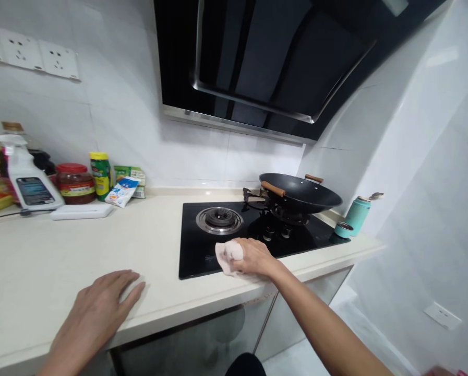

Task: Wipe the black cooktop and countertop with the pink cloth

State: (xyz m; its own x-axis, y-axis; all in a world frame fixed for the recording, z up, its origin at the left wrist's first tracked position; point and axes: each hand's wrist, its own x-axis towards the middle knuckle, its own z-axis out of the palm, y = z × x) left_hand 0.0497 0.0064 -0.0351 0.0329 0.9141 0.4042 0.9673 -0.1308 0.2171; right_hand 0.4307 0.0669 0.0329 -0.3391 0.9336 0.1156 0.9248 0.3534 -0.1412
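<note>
My right hand (253,256) is closed on a pale, stained cleaning cloth (228,256), pressed to the front edge of the black glass gas stove (194,261). Just behind the cloth lies the bare left burner (220,219), without a pan support over it. On the counter (163,261) to the left of the stove, my left hand (100,303) rests palm down with thumb and fingers apart, holding nothing. Most of the cloth's right part is hidden under my right fingers.
A black wok (304,194) with wooden handles sits on the right burner. Teal containers (357,214) stand at the stove's right end. Along the back left are a white spray bottle (30,175), a red-lidded jar (75,183) and seasoning packets (124,190). A range hood (257,68) hangs above.
</note>
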